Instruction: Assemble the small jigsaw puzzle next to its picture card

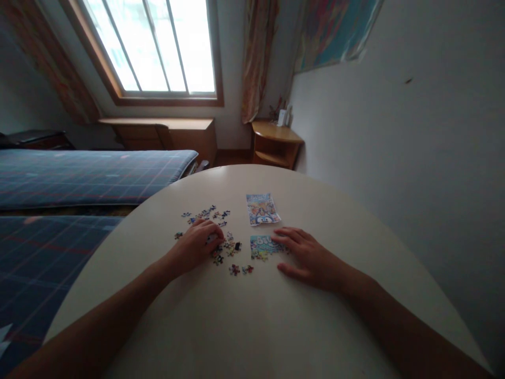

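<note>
My left hand (199, 243) is over loose jigsaw pieces (232, 248) on the left of the table. Its thumb and fingers curl together in a pinch; whether a piece is between them is hidden. My right hand (310, 258) lies with its fingers apart, fingertips touching the right end of a partly joined jigsaw puzzle (262, 246). Blue with lettering along its top, the joined part has an uneven lower edge. Just beyond it lies a creased picture sheet (262, 209) with a blue cartoon character. Two small clusters of pieces (240, 270) sit nearer to me.
The round pale table (268, 321) fills the foreground. Beds with blue checked covers (87, 176) stand to the left, and a white wall (414, 158) rises on the right. Beyond the table are a wooden corner shelf (276, 131) and a desk (177, 124) under the window.
</note>
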Available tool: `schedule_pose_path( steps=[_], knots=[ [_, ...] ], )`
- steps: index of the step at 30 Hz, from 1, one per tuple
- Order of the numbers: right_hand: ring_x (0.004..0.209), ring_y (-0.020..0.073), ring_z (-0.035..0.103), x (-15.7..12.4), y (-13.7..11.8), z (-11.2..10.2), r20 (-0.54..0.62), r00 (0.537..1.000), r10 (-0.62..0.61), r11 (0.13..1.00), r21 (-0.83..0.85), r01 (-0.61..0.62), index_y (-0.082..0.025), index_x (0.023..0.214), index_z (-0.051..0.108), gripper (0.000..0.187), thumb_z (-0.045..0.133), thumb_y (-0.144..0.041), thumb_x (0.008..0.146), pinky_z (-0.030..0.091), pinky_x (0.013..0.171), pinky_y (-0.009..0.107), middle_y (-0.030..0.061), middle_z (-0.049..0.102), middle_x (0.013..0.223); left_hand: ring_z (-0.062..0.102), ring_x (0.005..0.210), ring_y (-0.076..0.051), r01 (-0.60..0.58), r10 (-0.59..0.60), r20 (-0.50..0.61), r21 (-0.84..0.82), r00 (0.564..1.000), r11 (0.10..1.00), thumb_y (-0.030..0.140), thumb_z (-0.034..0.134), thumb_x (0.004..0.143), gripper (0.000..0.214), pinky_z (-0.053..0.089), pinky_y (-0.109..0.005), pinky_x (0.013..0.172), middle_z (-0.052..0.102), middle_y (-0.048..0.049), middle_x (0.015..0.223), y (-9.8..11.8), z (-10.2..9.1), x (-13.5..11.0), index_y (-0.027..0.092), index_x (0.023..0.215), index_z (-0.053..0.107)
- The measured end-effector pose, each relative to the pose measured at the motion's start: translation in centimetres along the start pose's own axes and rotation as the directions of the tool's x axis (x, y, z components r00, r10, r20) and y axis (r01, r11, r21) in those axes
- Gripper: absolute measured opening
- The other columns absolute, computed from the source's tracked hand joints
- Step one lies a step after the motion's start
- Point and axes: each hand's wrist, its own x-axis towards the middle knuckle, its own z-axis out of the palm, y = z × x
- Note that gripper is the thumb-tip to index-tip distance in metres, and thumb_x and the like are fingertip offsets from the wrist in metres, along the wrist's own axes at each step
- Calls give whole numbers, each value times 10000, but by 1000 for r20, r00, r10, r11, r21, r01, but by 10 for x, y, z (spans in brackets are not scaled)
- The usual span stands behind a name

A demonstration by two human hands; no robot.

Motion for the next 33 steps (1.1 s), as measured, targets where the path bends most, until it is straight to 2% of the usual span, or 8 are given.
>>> schedule_pose_path(
  steps=[3,8,16,24,26,29,33],
  knots=[
    [1354,301,426,0,-1,0,-6,1000,7,1000,9,-7,-200,1389,507,578,627,-452,884,361,1122,510,149,520,1428,599,1009,-253,29,-29,-13,-17,999,999,336,590,891,156,448,-374,924,711,-57,943,-1,0,1,202,924,662],
    [1366,298,422,-2,-1,1,-9,1000,16,1000,19,-16,-214,1382,513,557,622,-447,889,351,1129,512,140,506,1449,600,1023,-260,25,-25,16,2,1000,1000,406,600,892,218,417,-405,971,706,-56,979,-7,-3,3,218,969,679],
    [1373,294,416,-5,0,2,-11,1000,20,999,32,-20,-231,1398,497,567,612,-466,895,350,1128,507,130,495,1464,592,1001,-256,23,-23,59,2,998,1000,404,587,890,219,402,-417,965,698,-55,934,-6,-5,6,214,847,686],
    [1361,299,436,-4,0,0,-18,1000,1,999,32,-1,-219,1387,505,558,621,-451,894,368,1116,518,145,511,1447,609,968,-260,48,-48,26,-14,999,999,388,623,867,182,463,-376,859,708,-44,882,-7,-4,5,221,911,682],
    [1354,301,444,-3,-1,0,-23,1000,-2,999,33,3,-226,1383,510,555,630,-444,887,376,1109,523,144,518,1440,615,954,-256,38,-38,27,-20,999,999,352,621,868,161,464,-377,861,712,-41,870,-6,-5,5,227,934,699],
    [1344,303,452,-2,-2,-1,-36,999,-1,1000,10,2,-227,1371,521,547,638,-434,879,385,1101,525,138,532,1427,620,949,-249,7,-5,47,-27,999,1000,312,603,886,138,447,-395,905,721,-35,886,-1,-8,4,244,870,723],
    [1277,291,510,4,-11,2,-121,993,-6,1000,-29,2,-223,1307,564,475,659,-371,865,411,1073,509,122,595,1354,630,966,-230,3,-5,-19,-103,1000,995,321,611,904,134,453,-377,914,727,-29,947,13,-3,1,249,886,723]
  ],
)
